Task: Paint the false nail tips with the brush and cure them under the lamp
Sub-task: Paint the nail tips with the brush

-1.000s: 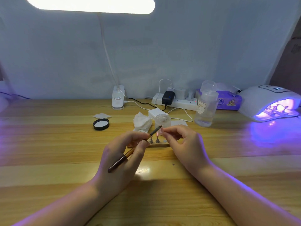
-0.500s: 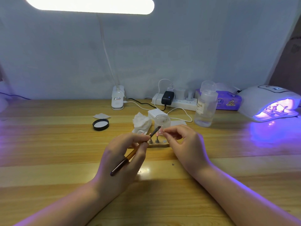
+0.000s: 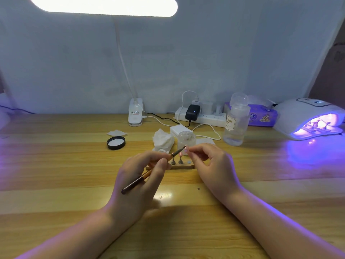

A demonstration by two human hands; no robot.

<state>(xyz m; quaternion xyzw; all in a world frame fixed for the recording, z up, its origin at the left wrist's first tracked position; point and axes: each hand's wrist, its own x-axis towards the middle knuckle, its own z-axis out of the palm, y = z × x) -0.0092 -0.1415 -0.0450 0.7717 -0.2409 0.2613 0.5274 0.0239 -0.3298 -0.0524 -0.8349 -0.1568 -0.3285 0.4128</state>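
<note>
My left hand (image 3: 141,176) grips a thin brush (image 3: 149,172) with a gold and dark handle; its bristle end points up and right to a small pale nail tip (image 3: 185,150). My right hand (image 3: 212,165) pinches that nail tip's stand between thumb and forefinger. Just below, two small metal stands (image 3: 177,161) sit on a wooden holder strip (image 3: 183,166). At the far right, the white curing lamp (image 3: 306,116) glows violet with more stands inside it.
A small clear jar (image 3: 186,138) stands behind the hands, its black lid (image 3: 116,142) lying to the left. Crumpled tissue (image 3: 162,140), a clear liquid bottle (image 3: 236,120), a power strip (image 3: 200,116), a purple wipes pack (image 3: 261,116) and a desk-lamp base (image 3: 135,114) line the back.
The brush tip has shifted slightly along the nail tip. Both hands stay almost where they were.
</note>
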